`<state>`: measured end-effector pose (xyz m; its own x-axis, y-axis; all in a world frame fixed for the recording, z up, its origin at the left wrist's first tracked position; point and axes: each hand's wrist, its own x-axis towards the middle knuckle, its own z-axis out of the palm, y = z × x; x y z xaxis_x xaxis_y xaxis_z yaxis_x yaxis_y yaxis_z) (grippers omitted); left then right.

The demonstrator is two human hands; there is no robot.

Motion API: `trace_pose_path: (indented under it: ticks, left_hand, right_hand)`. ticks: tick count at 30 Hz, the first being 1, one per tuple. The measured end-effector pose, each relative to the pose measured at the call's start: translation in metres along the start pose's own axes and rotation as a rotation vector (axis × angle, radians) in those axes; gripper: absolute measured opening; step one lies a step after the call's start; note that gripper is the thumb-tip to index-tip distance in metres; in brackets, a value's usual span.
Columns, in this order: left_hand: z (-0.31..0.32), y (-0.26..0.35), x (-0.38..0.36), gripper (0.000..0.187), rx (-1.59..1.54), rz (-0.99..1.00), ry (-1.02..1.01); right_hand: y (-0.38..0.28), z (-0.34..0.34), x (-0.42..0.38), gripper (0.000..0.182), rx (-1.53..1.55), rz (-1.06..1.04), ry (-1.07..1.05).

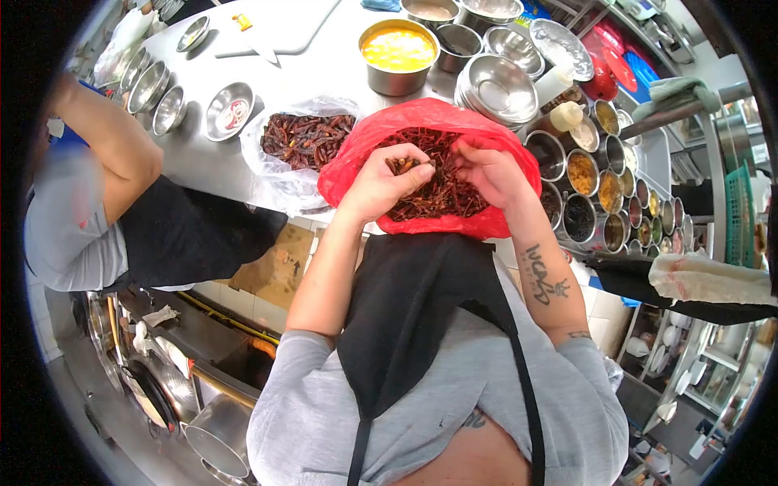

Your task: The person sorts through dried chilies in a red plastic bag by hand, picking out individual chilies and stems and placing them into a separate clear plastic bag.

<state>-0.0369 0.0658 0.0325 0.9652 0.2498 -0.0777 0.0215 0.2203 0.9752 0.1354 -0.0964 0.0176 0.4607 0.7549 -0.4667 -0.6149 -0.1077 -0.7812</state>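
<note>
A small bunch of dried pieces (399,165) is held in the left hand (393,180), with fingers and thumb closed around it, above the red plastic bag (442,112). The bag's mouth is spread wide, presumably so that the dark red strips (435,199) inside can be reached by both hands. The right hand (490,172) is curled inward over the same strips; whether anything is pinched there cannot be told. Just to the left, whole dried chillies (308,140) are contained in an opened clear plastic bag (279,180) on the worktop (316,77), probably placed there for easy reach.

The held pieces are partly covered by the fingers, and the red bag's base is hidden by its contents and folds. A co-worker's arm (121,146) is cut off at the frame's dark edge.
</note>
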Motion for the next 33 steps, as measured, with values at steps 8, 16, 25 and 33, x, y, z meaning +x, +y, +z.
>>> trace_pose_path:
  ticks: [8, 16, 25, 33]
  left_hand:
    - [-0.085, 0.076, -0.005, 0.016, 0.466, 0.002, 0.535]
    - [-0.172, -0.011, 0.043, 0.057, 1.363, -0.242, 0.385]
    - [-0.111, 0.088, 0.018, 0.039, 1.023, -0.056, 0.461]
    - [0.021, 0.025, 0.009, 0.045, 0.789, 0.171, -0.242]
  right_hand:
    - [0.022, 0.011, 0.029, 0.022, -1.0, -0.46, 0.185]
    - [0.026, 0.056, 0.025, 0.07, -1.66, -0.585, 0.021]
    - [0.036, 0.042, 0.026, 0.082, -1.731, -0.18, 0.218]
    - [-0.005, -0.018, 0.021, 0.08, -1.065, -0.126, 0.088]
